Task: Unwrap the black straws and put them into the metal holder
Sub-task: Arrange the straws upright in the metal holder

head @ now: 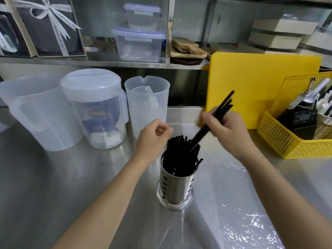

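Clear plastic wrap [239, 212] lies crumpled on the steel counter [53, 177] at lower right of frame, beside and right of the metal holder [175, 186]. Holder stands upright at lower centre, perforated wall, already packed with black straws [179, 155] that fan out above its rim. Right hand [228, 130], centre right, grips a small bundle of black straws [221, 107]; bundle tilted, upper ends toward upper right, lower ends dipping among the straws in the holder. Left hand [152, 139], just left of the holder's top, loosely curled with thumb and fingertips pinched; cannot tell whether anything is between them. Behind, left to centre: three translucent plastic jugs [93, 108] in a row. Yellow cutting board [260, 83] leans upright at upper right; yellow mesh basket [287, 141] of utensils at right edge.
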Available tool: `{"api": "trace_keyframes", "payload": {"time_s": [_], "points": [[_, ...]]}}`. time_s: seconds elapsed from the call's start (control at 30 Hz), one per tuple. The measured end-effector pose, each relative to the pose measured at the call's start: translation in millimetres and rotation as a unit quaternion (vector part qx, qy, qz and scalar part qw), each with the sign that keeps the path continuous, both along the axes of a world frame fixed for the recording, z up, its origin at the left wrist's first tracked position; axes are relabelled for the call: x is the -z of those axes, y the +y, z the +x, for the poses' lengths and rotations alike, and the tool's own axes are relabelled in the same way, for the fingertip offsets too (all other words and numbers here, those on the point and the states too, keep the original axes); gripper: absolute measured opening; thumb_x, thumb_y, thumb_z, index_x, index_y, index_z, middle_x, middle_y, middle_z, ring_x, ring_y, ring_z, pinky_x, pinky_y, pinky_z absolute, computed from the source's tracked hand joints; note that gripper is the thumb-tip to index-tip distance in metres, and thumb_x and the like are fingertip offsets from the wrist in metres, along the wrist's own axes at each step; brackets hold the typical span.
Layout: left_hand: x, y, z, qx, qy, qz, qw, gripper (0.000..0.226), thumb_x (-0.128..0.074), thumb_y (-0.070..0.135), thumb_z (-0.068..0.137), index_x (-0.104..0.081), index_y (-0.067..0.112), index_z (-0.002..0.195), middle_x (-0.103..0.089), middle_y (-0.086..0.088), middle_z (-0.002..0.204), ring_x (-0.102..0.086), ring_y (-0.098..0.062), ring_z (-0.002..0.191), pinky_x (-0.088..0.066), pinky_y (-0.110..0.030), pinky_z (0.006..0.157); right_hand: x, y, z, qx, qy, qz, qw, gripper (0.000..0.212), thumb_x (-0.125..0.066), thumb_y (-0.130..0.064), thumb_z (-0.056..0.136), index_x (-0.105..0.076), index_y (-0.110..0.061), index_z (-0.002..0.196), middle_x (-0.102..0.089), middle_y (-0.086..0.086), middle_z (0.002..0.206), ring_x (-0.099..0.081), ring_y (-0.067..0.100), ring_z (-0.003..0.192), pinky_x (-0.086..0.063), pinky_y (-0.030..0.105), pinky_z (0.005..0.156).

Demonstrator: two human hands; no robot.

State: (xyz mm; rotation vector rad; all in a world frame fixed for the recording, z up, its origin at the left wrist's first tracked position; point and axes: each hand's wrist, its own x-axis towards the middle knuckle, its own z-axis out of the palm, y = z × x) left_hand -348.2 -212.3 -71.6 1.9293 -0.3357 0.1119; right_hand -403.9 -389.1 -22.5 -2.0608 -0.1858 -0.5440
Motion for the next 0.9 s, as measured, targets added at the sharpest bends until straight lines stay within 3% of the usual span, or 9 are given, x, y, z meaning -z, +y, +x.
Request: {"api": "trace_keyframes", "payload": {"time_s": [0.1, 0.23, 0.33, 0.47, 0.6, 0.7, 0.8, 0.9], "points": [[17.3, -1.4, 3.9, 0.068, 0.001, 0.037, 0.997, 0.023, -0.066, 0.023, 0.081, -0.059, 0.018, 0.103, -0.062, 0.004, 0.105, -0.056, -0.009, 0.099, -0.039, -0.015, 0.081, 15.9, 6.6, 0.3, -0.029, 0.112, -0.041, 0.992, 0.033, -0.058, -0.023, 0.088, -0.056, 0.005, 0.069, -0.042, 0.003, 0.055, -0.036, 0.006, 0.046, -0.028, 0.021, 0.046], [34.2, -6.1, 10.0, 0.116, 0.050, 0.074, 0.989, 0.047, -0.069, 0.023, 0.078, -0.050, 0.020, 0.121, -0.055, 0.003, 0.122, -0.049, -0.010, 0.116, -0.033, -0.021, 0.094, 41.2, 9.1, 3.8, -0.033, 0.169, -0.078, 0.982, 0.021, -0.067, -0.034, 0.080, -0.063, -0.015, 0.071, -0.046, -0.002, 0.053, -0.040, 0.005, 0.048, -0.033, 0.022, 0.050], [39.7, -8.7, 12.0, 0.118, 0.068, 0.084, 0.987, 0.037, -0.065, 0.016, 0.080, -0.052, 0.023, 0.114, -0.058, 0.006, 0.111, -0.054, -0.013, 0.111, -0.040, -0.025, 0.093, 51.2, 5.4, 8.1, -0.004, 0.157, -0.066, 0.985, 0.023, -0.066, -0.039, 0.079, -0.066, -0.016, 0.079, -0.051, 0.002, 0.058, -0.045, 0.010, 0.055, -0.036, 0.028, 0.055], [41.6, -9.4, 15.0, 0.102, 0.066, 0.037, 0.992, 0.021, -0.061, 0.012, 0.083, -0.058, 0.028, 0.095, -0.066, 0.004, 0.103, -0.061, -0.015, 0.103, -0.048, -0.031, 0.093, 51.6, 2.2, 14.4, 0.031, 0.101, -0.019, 0.994, 0.016, -0.063, -0.032, 0.084, -0.066, -0.016, 0.080, -0.061, 0.002, 0.074, -0.049, 0.005, 0.065, -0.037, 0.013, 0.056], [42.2, -8.2, 15.9, 0.091, 0.084, -0.009, 0.992, 0.017, -0.065, 0.015, 0.082, -0.060, 0.031, 0.086, -0.070, 0.000, 0.100, -0.065, -0.016, 0.095, -0.052, -0.035, 0.089, 51.8, -0.9, 23.6, 0.054, 0.080, 0.008, 0.995, 0.009, -0.062, -0.023, 0.086, -0.065, -0.018, 0.080, -0.061, 0.003, 0.079, -0.049, 0.007, 0.070, -0.038, 0.011, 0.059], [44.1, -5.6, 17.8, 0.083, 0.100, -0.030, 0.991, 0.015, -0.068, 0.018, 0.080, -0.059, 0.030, 0.083, -0.071, -0.004, 0.095, -0.068, -0.019, 0.087, -0.055, -0.037, 0.083, 50.9, 1.1, 29.2, 0.034, 0.098, 0.029, 0.994, 0.005, -0.064, -0.019, 0.084, -0.065, -0.021, 0.079, -0.062, -0.002, 0.082, -0.053, 0.007, 0.075, -0.041, 0.016, 0.065], [45.6, -4.7, 18.9, 0.087, 0.099, -0.046, 0.990, 0.012, -0.068, 0.017, 0.080, -0.059, 0.025, 0.076, -0.068, 0.001, 0.076, -0.064, -0.015, 0.072, -0.052, -0.031, 0.073, 48.5, 7.2, 33.5, -0.008, 0.134, 0.018, 0.991, 0.002, -0.065, -0.019, 0.083, -0.065, -0.021, 0.084, -0.061, -0.009, 0.083, -0.055, 0.003, 0.076, -0.042, 0.022, 0.069], [45.7, -5.4, 19.2, 0.094, 0.084, -0.051, 0.991, 0.015, -0.068, 0.014, 0.080, -0.060, 0.025, 0.073, -0.064, 0.003, 0.072, -0.059, -0.013, 0.072, -0.047, -0.029, 0.073, 49.6, 12.9, 39.4, -0.038, 0.174, -0.014, 0.984, 0.013, -0.066, -0.021, 0.082, -0.065, -0.017, 0.094, -0.061, -0.012, 0.088, -0.056, 0.003, 0.078, -0.043, 0.020, 0.071]]}}
